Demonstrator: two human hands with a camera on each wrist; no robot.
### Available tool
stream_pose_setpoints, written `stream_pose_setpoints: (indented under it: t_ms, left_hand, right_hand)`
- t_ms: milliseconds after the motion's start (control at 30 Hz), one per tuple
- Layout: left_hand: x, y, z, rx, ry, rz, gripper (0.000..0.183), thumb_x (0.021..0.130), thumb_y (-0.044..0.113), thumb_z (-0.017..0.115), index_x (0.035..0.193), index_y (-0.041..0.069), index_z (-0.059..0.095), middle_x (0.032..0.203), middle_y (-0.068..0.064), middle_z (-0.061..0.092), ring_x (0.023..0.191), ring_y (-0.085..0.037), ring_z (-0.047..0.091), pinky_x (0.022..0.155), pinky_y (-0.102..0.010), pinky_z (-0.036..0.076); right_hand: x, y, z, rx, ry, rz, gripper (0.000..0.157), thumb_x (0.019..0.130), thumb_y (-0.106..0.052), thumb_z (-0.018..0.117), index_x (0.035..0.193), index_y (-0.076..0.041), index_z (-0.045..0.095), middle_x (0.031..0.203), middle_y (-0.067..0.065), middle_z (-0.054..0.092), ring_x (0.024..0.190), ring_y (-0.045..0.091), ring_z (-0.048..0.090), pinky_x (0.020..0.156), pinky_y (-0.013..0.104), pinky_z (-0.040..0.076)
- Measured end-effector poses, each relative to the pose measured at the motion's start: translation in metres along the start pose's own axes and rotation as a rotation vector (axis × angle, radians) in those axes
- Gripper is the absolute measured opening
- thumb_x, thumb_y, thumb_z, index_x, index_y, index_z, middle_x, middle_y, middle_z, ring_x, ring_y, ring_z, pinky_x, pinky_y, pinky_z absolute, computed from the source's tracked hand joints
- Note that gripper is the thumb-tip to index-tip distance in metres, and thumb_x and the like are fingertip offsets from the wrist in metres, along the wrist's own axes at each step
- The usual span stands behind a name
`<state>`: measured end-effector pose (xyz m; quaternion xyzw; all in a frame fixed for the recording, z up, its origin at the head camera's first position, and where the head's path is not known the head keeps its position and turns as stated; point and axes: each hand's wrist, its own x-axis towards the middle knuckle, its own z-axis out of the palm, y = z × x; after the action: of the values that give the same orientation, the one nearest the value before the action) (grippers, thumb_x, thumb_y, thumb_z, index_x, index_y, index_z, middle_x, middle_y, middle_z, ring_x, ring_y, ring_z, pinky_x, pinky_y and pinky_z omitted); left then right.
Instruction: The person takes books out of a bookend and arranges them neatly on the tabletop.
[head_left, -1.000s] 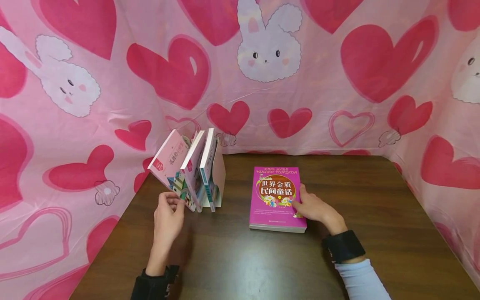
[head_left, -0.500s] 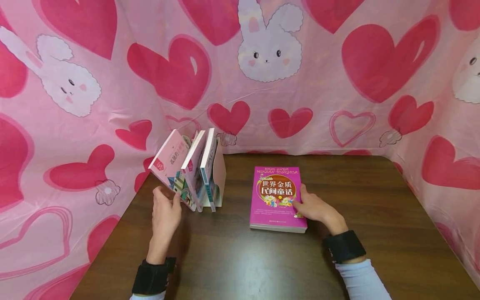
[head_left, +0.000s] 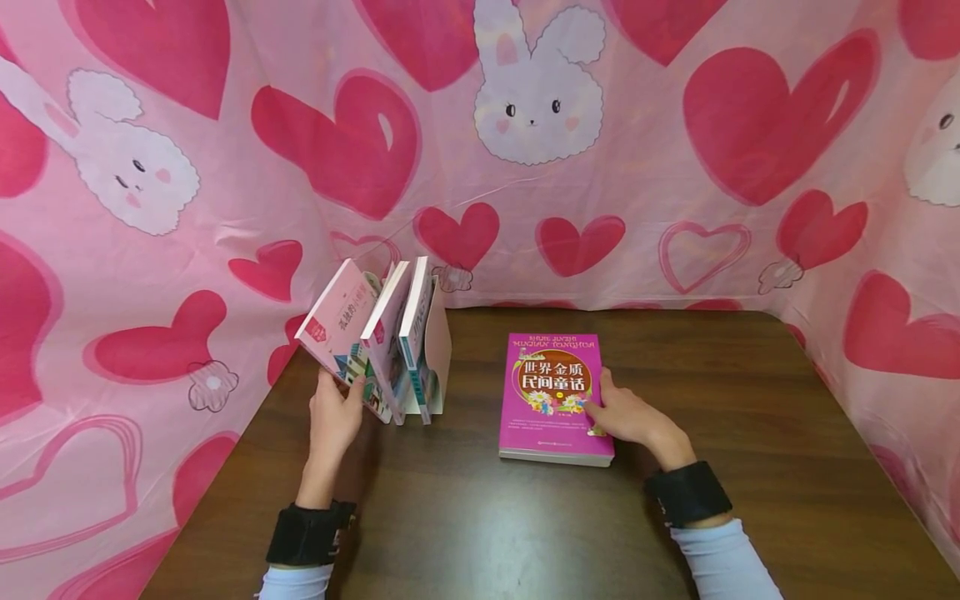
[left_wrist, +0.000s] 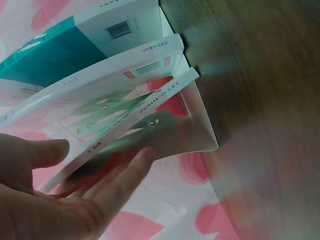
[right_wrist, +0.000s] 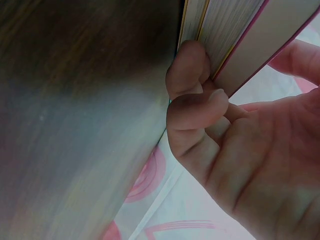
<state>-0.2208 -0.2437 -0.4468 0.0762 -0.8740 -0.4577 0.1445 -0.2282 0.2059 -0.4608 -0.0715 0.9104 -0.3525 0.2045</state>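
Observation:
Three pale books stand in a pink bookend on the left of the table; the leftmost, a pink picture-covered book, leans left. My left hand is at its lower front, thumb on the right side and straight fingers on the other, straddling its spine. Whether both sides touch is unclear. My right hand holds the right edge of a purple book lying flat, thumb on top and fingers curled at the edge. Layered covers in the right wrist view suggest stacked books.
The wooden table bears both groups of books, with a gap between the bookend and the purple book. A pink cloth with hearts and rabbits hangs behind and at both sides.
My left hand opens its fingers, then moves slightly forward around the leftmost book's lower front. My right hand and the purple book stay put.

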Motion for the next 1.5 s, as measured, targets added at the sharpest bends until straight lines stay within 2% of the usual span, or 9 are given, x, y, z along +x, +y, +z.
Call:
stream_pose_setpoints:
  t_ms: [133, 300, 533, 833, 1000, 1133, 1333, 1500]
  left_hand:
    - [0.004, 0.0, -0.001, -0.021, -0.009, 0.003, 0.048, 0.108, 0.016, 0.059, 0.147, -0.007, 0.043, 0.14, -0.033, 0.057, 0.124, -0.05, 0.061, 0.098, -0.064, 0.051]
    - [0.007, -0.001, -0.003, -0.095, -0.067, -0.061, 0.049, 0.109, 0.017, 0.059, 0.15, -0.005, 0.045, 0.143, -0.031, 0.056, 0.127, -0.049, 0.058, 0.104, -0.063, 0.048]
    - [0.013, -0.005, -0.001, -0.134, -0.104, -0.09, 0.051, 0.108, 0.019, 0.061, 0.151, -0.004, 0.046, 0.144, -0.031, 0.056, 0.128, -0.048, 0.059, 0.102, -0.063, 0.049]
    - [0.018, -0.004, 0.0, -0.137, -0.096, -0.097, 0.05, 0.109, 0.02, 0.06, 0.15, -0.004, 0.048, 0.142, -0.03, 0.058, 0.123, -0.045, 0.062, 0.1, -0.061, 0.052]
    - [0.018, -0.003, 0.001, -0.143, -0.084, -0.097, 0.048, 0.109, 0.02, 0.059, 0.148, -0.006, 0.05, 0.137, -0.032, 0.061, 0.116, -0.047, 0.065, 0.085, -0.053, 0.061]
    - [0.017, -0.004, 0.002, -0.136, -0.065, -0.079, 0.045, 0.109, 0.02, 0.059, 0.145, -0.006, 0.052, 0.133, -0.032, 0.063, 0.111, -0.047, 0.067, 0.077, -0.049, 0.063]
    - [0.017, -0.003, 0.004, -0.122, -0.056, -0.062, 0.046, 0.109, 0.021, 0.059, 0.146, -0.005, 0.052, 0.135, -0.031, 0.063, 0.112, -0.047, 0.067, 0.081, -0.053, 0.062]
    - [0.017, -0.004, 0.004, -0.121, -0.045, -0.049, 0.044, 0.109, 0.02, 0.059, 0.144, -0.006, 0.054, 0.135, -0.03, 0.063, 0.114, -0.047, 0.066, 0.089, -0.058, 0.057]
  right_hand:
    - [-0.001, -0.001, 0.001, -0.004, -0.004, 0.004, 0.091, 0.109, -0.037, 0.053, 0.159, 0.017, -0.002, 0.156, 0.04, 0.034, 0.127, 0.041, 0.049, 0.111, 0.066, 0.038]
    - [-0.001, 0.001, 0.002, -0.012, -0.007, -0.002, 0.093, 0.109, -0.038, 0.053, 0.159, 0.017, -0.003, 0.155, 0.04, 0.035, 0.126, 0.042, 0.05, 0.111, 0.066, 0.038]
    - [0.005, 0.011, 0.002, -0.041, -0.005, -0.007, 0.1, 0.107, -0.051, 0.052, 0.159, 0.016, -0.001, 0.154, 0.038, 0.038, 0.122, 0.037, 0.052, 0.108, 0.063, 0.042]
    - [-0.002, -0.001, 0.002, -0.026, 0.005, -0.009, 0.09, 0.109, -0.034, 0.053, 0.157, 0.019, -0.002, 0.152, 0.04, 0.039, 0.122, 0.04, 0.052, 0.109, 0.064, 0.04]
    - [-0.003, -0.002, 0.002, -0.015, 0.002, -0.006, 0.09, 0.109, -0.033, 0.053, 0.158, 0.019, -0.002, 0.153, 0.039, 0.038, 0.125, 0.041, 0.051, 0.109, 0.065, 0.04]
    - [-0.001, 0.0, 0.0, 0.001, -0.004, -0.009, 0.092, 0.108, -0.036, 0.054, 0.158, 0.018, -0.003, 0.155, 0.04, 0.036, 0.126, 0.041, 0.05, 0.111, 0.066, 0.038]
    - [0.008, 0.012, 0.001, -0.039, 0.003, -0.033, 0.1, 0.106, -0.047, 0.055, 0.159, 0.017, 0.0, 0.15, 0.037, 0.044, 0.117, 0.036, 0.054, 0.105, 0.061, 0.045]
    - [0.004, 0.007, 0.001, -0.014, 0.001, -0.021, 0.097, 0.107, -0.042, 0.055, 0.159, 0.018, -0.002, 0.15, 0.039, 0.041, 0.12, 0.039, 0.053, 0.107, 0.064, 0.042]
